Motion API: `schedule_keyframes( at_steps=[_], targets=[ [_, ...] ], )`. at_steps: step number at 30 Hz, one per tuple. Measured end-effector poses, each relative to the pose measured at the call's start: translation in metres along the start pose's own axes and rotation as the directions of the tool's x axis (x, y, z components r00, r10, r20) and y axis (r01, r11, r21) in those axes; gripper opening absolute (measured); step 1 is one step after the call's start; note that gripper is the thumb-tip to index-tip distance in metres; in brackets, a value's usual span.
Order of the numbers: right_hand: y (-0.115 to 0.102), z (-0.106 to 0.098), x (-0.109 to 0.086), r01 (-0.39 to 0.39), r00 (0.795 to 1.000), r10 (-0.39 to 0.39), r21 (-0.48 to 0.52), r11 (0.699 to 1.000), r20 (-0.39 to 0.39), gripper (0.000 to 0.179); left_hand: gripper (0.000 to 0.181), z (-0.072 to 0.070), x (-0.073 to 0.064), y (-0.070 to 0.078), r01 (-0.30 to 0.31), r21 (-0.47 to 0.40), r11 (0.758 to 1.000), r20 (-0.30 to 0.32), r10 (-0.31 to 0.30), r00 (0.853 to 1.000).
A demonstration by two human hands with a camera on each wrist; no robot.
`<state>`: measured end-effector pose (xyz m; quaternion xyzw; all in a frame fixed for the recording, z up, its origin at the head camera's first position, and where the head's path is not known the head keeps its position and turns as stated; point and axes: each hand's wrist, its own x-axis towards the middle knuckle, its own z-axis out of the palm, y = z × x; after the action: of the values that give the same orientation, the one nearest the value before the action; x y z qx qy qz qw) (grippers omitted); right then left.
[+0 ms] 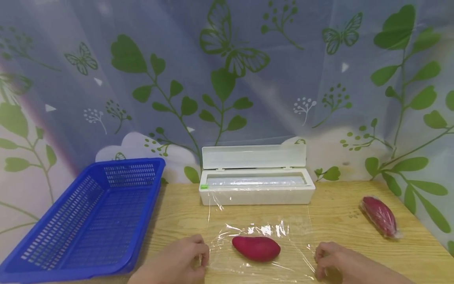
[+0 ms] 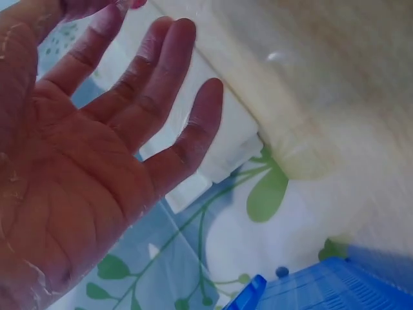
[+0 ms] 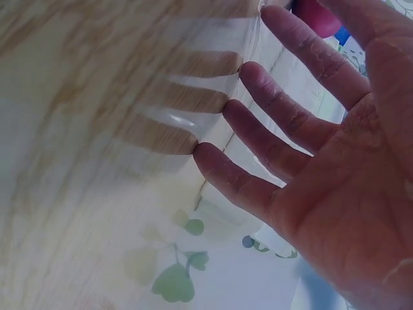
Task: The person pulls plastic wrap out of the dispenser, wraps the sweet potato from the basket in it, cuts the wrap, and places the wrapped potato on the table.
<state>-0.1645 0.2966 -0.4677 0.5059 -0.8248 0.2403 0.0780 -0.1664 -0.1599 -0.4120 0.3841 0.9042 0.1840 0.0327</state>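
Far left: blue plastic basket (image 1: 88, 272) on the wooden table (image 1: 340, 205), its long side angled away from the viewer; inner floor visible.

Next, left hand (image 1: 177, 260), at the left edge of a clear plastic film (image 1: 264, 229). Thumb and forefinger bent toward each other; left wrist view shows the other fingers loosely extended and slightly apart. Whether film is caught between the tips: cannot tell.

Centre: film lies across the table in front of a white box (image 1: 255, 197), wrinkled, with bright glare. Box sits at the back of the table, lid (image 1: 253, 157) raised, a roll (image 1: 255, 181) inside, small green tab (image 1: 203, 186) at its left front corner. Red sweet potato (image 1: 256, 248) lies on its side on the film, between the two hands, apart from both.

Right hand (image 1: 344, 262) at the film's right edge. Right wrist view: fingers spread, tips down at the surface; thumb tip out of frame, so a pinch cannot be confirmed.

Far right: wrapped sweet potato (image 1: 379, 217) on the table, tilted, shiny film around it.
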Motion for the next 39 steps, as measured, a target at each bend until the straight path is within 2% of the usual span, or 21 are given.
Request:
schedule_keyframes(
  at_steps=[2, 4, 6, 8, 10, 14, 17, 18, 21, 24, 28, 31, 33, 36, 39],
  targets=[
    [-0.001, -0.001, 0.001, -0.016, 1.000, 0.016, 0.000, 1.000, 0.024, 0.024, 0.016, -0.007, -0.001, 0.001, 0.009, -0.028, 1.000, -0.018, -0.009, 1.000],
    [-0.007, -0.005, 0.004, -0.125, 0.985, 0.120, 0.035, 0.992, 0.120, 0.023, 0.017, -0.012, -0.002, 0.003, 0.024, -0.062, 0.998, -0.032, -0.026, 0.999],
    [-0.015, -0.012, 0.008, -0.253, 0.947, 0.236, 0.055, 0.966, 0.218, 0.022, 0.016, -0.016, -0.002, 0.005, 0.047, -0.077, 0.996, -0.036, -0.050, 0.998],
    [-0.022, -0.016, 0.010, -0.386, 0.888, 0.349, 0.074, 0.920, 0.300, 0.020, 0.013, -0.018, -0.003, 0.005, 0.047, -0.071, 0.996, -0.050, -0.051, 0.997],
    [-0.027, -0.019, 0.012, -0.457, 0.849, 0.408, 0.078, 0.886, 0.336, 0.018, 0.011, -0.019, -0.003, 0.006, 0.046, -0.064, 0.997, -0.060, -0.050, 0.997],
    [-0.029, -0.021, 0.014, -0.468, 0.840, 0.415, 0.079, 0.880, 0.350, 0.010, 0.015, -0.020, -0.002, 0.007, 0.031, -0.062, 0.998, -0.100, -0.037, 0.994],
    [-0.029, -0.020, 0.013, -0.437, 0.855, 0.390, 0.070, 0.897, 0.342, 0.008, 0.022, -0.019, 0.000, 0.007, 0.014, -0.078, 0.997, -0.157, -0.026, 0.987],
    [-0.029, -0.020, 0.013, -0.437, 0.853, 0.391, 0.065, 0.897, 0.346, 0.008, 0.025, -0.019, 0.001, 0.007, 0.013, -0.094, 0.995, -0.175, -0.030, 0.984],
    [-0.031, -0.021, 0.015, -0.472, 0.830, 0.427, 0.044, 0.881, 0.359, 0.017, 0.028, -0.018, 0.008, 0.007, -0.006, -0.161, 0.987, -0.237, -0.033, 0.971],
    [-0.034, -0.021, 0.018, -0.508, 0.800, 0.474, -0.007, 0.861, 0.368, 0.029, 0.028, -0.019, 0.017, 0.009, 0.012, -0.245, 0.969, -0.277, -0.082, 0.957],
    [-0.038, -0.019, 0.026, -0.532, 0.771, 0.515, -0.067, 0.844, 0.374, 0.038, 0.023, -0.022, 0.027, 0.014, 0.097, -0.338, 0.936, -0.286, -0.200, 0.937],
    [-0.039, -0.018, 0.029, -0.561, 0.745, 0.536, -0.061, 0.825, 0.397, 0.034, 0.018, -0.024, 0.033, 0.017, 0.141, -0.376, 0.916, -0.289, -0.260, 0.921],
    [-0.039, -0.018, 0.030, -0.566, 0.743, 0.531, -0.040, 0.823, 0.408, 0.026, 0.016, -0.024, 0.036, 0.018, 0.156, -0.379, 0.912, -0.300, -0.281, 0.912],
    [-0.040, -0.018, 0.029, -0.532, 0.771, 0.493, -0.017, 0.846, 0.402, 0.016, 0.017, -0.024, 0.039, 0.017, 0.178, -0.369, 0.912, -0.311, -0.302, 0.901],
    [-0.038, -0.018, 0.026, -0.494, 0.803, 0.456, -0.001, 0.870, 0.385, 0.008, 0.016, -0.024, 0.040, 0.016, 0.188, -0.366, 0.912, -0.304, -0.308, 0.901]
  ],
)
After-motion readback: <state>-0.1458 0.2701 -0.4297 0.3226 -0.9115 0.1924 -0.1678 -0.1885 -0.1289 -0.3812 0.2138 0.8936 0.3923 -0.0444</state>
